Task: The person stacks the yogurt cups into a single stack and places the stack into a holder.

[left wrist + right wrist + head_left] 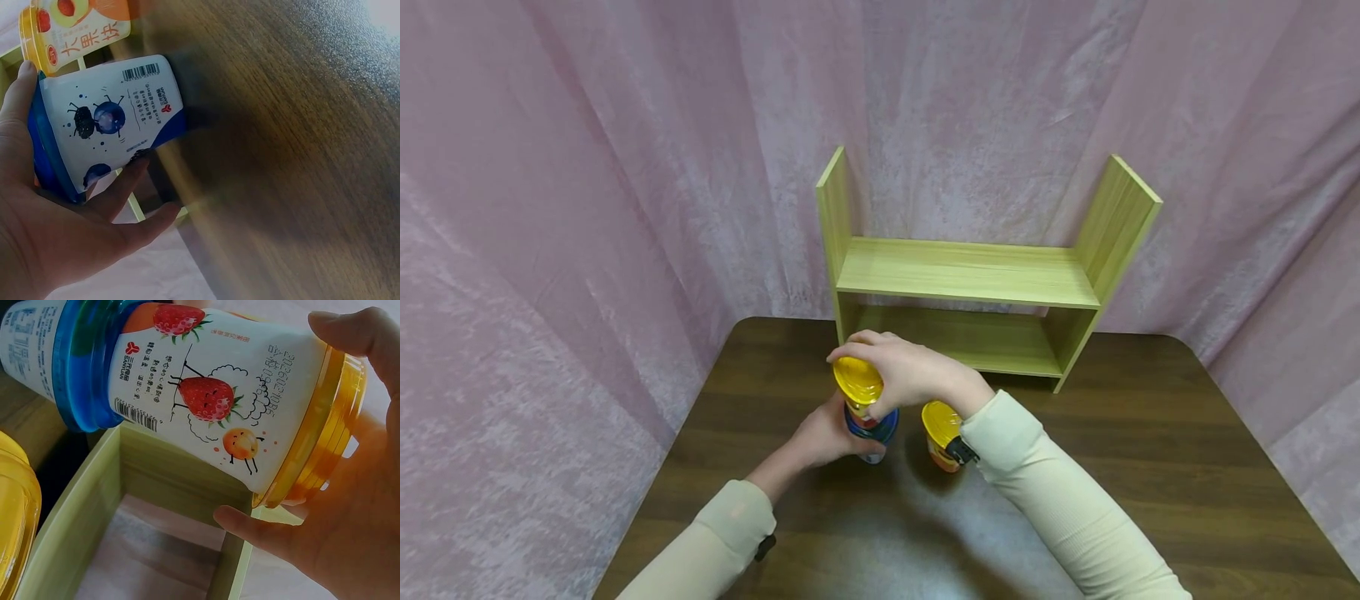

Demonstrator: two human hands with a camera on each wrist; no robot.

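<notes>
Right hand [910, 371] grips yellow-lidded cup [859, 385] from above; left hand [823, 435] cradles blue-lidded cup [872, 432] below.

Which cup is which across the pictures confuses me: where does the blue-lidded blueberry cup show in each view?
Head: blueberry cup at centre, under the yellow-lidded cup.
Left wrist: upper left, in the left hand.
Right wrist: top left corner.
Shared landmark: the wooden shelf.
</notes>
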